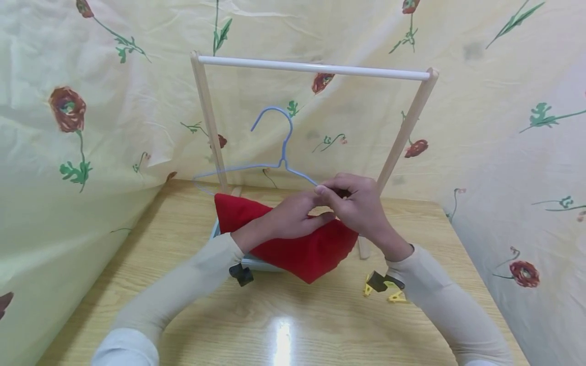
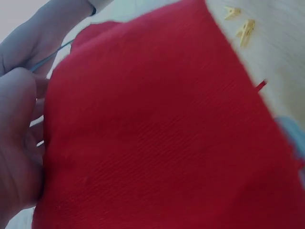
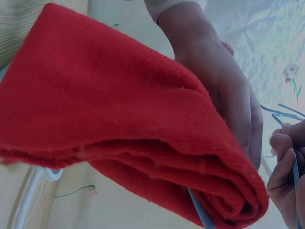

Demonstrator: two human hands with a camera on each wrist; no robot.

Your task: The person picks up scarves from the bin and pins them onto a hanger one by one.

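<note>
A folded red cloth (image 1: 316,251) hangs over the lower part of a blue wire hanger (image 1: 284,145), whose hook points upward. My left hand (image 1: 288,218) holds the cloth near its upper fold, thumb in front; its other fingers are largely hidden. My right hand (image 1: 359,203) pinches the hanger's sloping right arm, just beyond the left fingertips. In the right wrist view, layered folds of the cloth (image 3: 119,90) show, with the hanger wire (image 3: 200,210) coming out below them. The right fingers (image 3: 286,167) close round the wire there.
Behind the hands stands a wooden rack with a white top rail (image 1: 316,67). A pale blue tray (image 1: 261,264) sits partly under the cloth. Yellow clothespins (image 1: 397,298) lie on the wooden table (image 1: 220,315) beside the right wrist. Flowered fabric (image 1: 114,91) surrounds the table.
</note>
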